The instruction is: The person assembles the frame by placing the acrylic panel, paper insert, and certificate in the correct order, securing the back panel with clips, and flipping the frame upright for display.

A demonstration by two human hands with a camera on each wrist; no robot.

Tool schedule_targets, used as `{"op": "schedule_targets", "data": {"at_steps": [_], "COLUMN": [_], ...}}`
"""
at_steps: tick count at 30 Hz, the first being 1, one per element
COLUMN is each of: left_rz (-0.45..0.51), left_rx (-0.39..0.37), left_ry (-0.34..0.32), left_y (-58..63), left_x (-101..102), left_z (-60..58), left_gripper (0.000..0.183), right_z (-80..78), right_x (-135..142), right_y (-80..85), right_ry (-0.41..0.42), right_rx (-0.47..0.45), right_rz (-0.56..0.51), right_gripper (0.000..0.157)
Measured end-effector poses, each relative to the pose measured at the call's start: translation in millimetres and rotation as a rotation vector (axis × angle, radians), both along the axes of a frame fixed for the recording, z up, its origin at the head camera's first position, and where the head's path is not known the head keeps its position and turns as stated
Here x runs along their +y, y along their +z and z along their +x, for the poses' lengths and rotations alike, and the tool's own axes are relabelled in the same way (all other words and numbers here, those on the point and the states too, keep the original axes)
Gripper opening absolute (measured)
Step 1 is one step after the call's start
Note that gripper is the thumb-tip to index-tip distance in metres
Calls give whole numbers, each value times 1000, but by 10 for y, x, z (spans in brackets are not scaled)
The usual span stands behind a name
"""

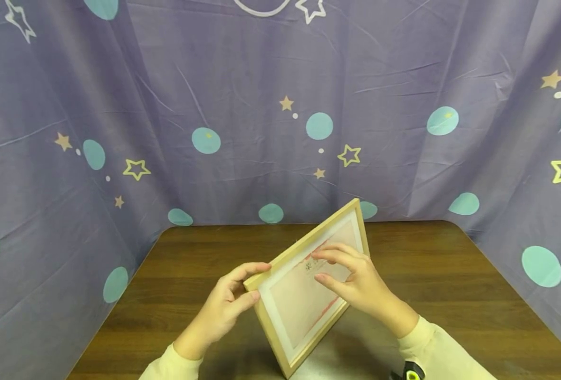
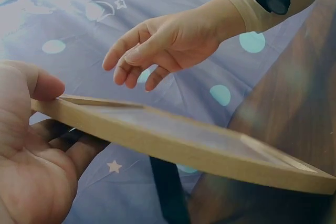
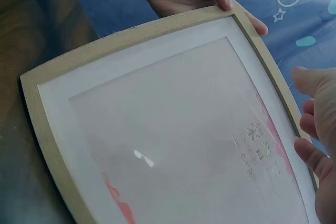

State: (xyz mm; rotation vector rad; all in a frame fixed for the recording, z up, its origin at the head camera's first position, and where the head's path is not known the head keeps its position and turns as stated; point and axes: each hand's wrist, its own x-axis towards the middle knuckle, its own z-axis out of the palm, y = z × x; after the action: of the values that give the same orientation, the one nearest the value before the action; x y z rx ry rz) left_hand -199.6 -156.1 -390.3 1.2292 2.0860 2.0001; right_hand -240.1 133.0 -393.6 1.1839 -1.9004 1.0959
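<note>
I am watching a pale wooden rectangular picture frame (image 1: 304,295) being held tilted above the dark brown wooden tabletop (image 1: 451,295), its lower corner pointing down toward 6 o'clock near the table's front edge and its top corner toward 1 o'clock. Inside the frame, a white mat is surrounding a pinkish sheet with faint printed characters and a red streak. The left hand (image 1: 228,306) is pinching the frame's corner at 9 o'clock, thumb on the front face and fingers curled behind. The right hand (image 1: 352,279) is hovering released over the glazing at 2 o'clock, fingers relaxed; I cannot tell whether the fingertips are touching it. In my judgement, a steady left-hand pinch and light fingertip contact are serving best here. A purple star-patterned curtain (image 1: 261,105) is hanging behind.
</note>
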Motion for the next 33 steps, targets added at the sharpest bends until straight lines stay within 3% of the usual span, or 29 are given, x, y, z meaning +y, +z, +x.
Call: {"op": "schedule_targets", "data": {"at_steps": [7,10,14,18,21,25,28,33], "left_rz": [30,39,36,13,-19,-82,-116,-181], "left_rx": [-32,-86,-109,-108,-81,26,102,235], "left_ry": [-46,-47,43,124,133,180,244,384], "left_y": [57,70,41,-60,-172,-295,-335,-339], "left_x": [-67,-107,-173,-250,-302,-338,-316,-266], "left_z": [-111,-167,-208,-166,-100,-30,-11,-18], "left_gripper": [37,37,39,48,55,68,80,85], "right_z": [-66,-142,-288,-453,-537,-539,-461,-360], "right_x": [35,127,375,711,937,1083,1071,1003], "right_y": [96,121,155,111,15,-113,-135,-116], "right_ry": [-126,-193,-335,-458,-437,-305,-243,-235], "right_rx": [-54,-50,-52,-162,-326,-492,-512,-451], "right_rz": [94,96,56,11,0,49,65,54], "right_gripper": [45,46,48,55,60,68,76,86]}}
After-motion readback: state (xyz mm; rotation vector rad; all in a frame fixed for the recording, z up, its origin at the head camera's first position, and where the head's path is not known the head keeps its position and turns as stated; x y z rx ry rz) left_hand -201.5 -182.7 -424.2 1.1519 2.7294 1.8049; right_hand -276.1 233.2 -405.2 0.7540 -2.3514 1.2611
